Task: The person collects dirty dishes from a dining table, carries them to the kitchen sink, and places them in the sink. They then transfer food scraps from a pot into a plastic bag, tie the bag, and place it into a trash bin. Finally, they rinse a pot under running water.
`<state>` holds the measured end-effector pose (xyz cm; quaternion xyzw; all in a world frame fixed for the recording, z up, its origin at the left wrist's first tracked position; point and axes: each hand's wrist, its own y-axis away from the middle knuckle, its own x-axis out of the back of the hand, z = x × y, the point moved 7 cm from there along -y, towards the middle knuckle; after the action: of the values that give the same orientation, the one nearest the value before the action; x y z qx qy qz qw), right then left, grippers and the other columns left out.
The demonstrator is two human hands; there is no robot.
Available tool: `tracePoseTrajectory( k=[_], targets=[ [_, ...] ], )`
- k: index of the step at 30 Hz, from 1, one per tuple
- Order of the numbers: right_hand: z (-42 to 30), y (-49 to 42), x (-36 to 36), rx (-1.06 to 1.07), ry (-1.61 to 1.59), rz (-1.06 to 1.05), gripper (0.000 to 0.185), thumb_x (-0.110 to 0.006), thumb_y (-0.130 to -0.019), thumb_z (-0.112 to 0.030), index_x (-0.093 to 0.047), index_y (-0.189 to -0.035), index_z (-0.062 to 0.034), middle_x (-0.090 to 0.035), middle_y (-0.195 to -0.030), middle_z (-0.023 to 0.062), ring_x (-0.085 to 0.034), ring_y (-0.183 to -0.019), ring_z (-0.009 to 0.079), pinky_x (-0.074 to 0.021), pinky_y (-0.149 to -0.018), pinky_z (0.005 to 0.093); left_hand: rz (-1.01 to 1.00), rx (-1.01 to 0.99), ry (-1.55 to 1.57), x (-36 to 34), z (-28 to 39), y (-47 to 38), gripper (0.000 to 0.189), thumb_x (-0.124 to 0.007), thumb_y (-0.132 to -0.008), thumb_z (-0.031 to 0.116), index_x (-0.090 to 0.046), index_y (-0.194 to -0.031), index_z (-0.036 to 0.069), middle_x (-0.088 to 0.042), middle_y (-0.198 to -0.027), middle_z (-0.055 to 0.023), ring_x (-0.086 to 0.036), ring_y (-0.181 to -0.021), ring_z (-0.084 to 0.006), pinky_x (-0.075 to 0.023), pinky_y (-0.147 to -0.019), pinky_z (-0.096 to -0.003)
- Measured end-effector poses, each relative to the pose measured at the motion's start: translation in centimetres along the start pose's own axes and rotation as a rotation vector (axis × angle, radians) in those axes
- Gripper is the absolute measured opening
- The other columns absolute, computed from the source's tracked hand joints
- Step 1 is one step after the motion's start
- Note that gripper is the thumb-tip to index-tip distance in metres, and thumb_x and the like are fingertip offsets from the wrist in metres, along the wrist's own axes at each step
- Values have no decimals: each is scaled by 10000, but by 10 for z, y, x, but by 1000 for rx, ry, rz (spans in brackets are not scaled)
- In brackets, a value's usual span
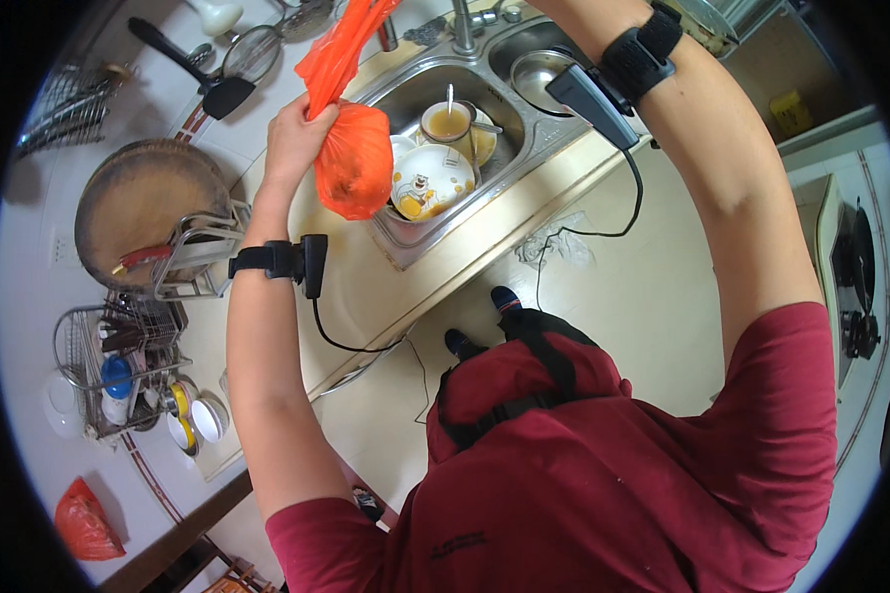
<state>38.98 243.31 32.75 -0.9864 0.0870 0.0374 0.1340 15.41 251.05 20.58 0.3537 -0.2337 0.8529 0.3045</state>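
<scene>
My left hand (294,141) grips the twisted neck of an orange-red plastic bag (356,159). The bag's full lower part bulges below my fingers, with something dark showing through, and its upper end runs out past the top edge. My right hand is out of view; only its forearm, with a strapped-on device (593,104), reaches over the sink's right side. Just right of the bag, the steel sink basin (506,104) holds a bear-patterned dish (434,178), a cup of yellowish liquid (447,124) with a utensil standing in it, and other used dishes.
A metal pot (541,78) sits in the second basin under the faucet (463,30). Along the left wall are a round wooden chopping board (148,200), a knife rack (200,256), a wire utensil basket (81,363) and hanging tools, including a black spatula (226,96). Cables hang from both wrist devices.
</scene>
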Motion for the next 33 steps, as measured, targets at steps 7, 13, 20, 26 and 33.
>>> tracePoseTrajectory(
  k=[7,13,20,26,33],
  targets=[
    [4,11,17,-27,55,43,395,-523,-811,0,-490,-1205,1,-567,-784,90,-558,-626,176,-483,-584,318,-253,286,319,-21,-12,0,308,-697,-864,297,-678,-1083,81,-641,-816,38,-553,-694,-34,-436,-598,-215],
    [24,17,43,-47,-12,102,346,-534,-851,-29,-532,-1196,-8,-593,-814,93,-566,-626,159,-491,-586,298,-317,282,362,-28,1,0,257,-688,-875,289,-679,-1043,95,-629,-768,62,-522,-625,0,-405,-523,-176],
    [52,75,65,-161,220,106,299,-555,-925,-165,-583,-1196,-39,-655,-835,38,-578,-657,104,-481,-620,245,-356,327,346,-32,7,-11,196,-679,-882,218,-674,-1006,66,-616,-734,39,-571,-624,-19,-513,-545,-167],
    [109,169,13,-388,614,-259,396,-533,-959,-387,-652,-1144,-59,-664,-948,26,-588,-851,119,-478,-775,293,-256,276,333,-40,20,-30,93,-627,-875,124,-669,-915,51,-619,-726,28,-573,-613,-43,-510,-539,-188],
    [191,221,-125,-629,-537,-119,311,-536,-971,-379,-621,-1093,-106,-624,-1002,1,-554,-935,97,-482,-811,300,-89,169,-15,-33,42,-44,158,-604,-832,76,-728,-913,19,-637,-678,24,-539,-614,-30,-427,-604,-195]
  ],
)
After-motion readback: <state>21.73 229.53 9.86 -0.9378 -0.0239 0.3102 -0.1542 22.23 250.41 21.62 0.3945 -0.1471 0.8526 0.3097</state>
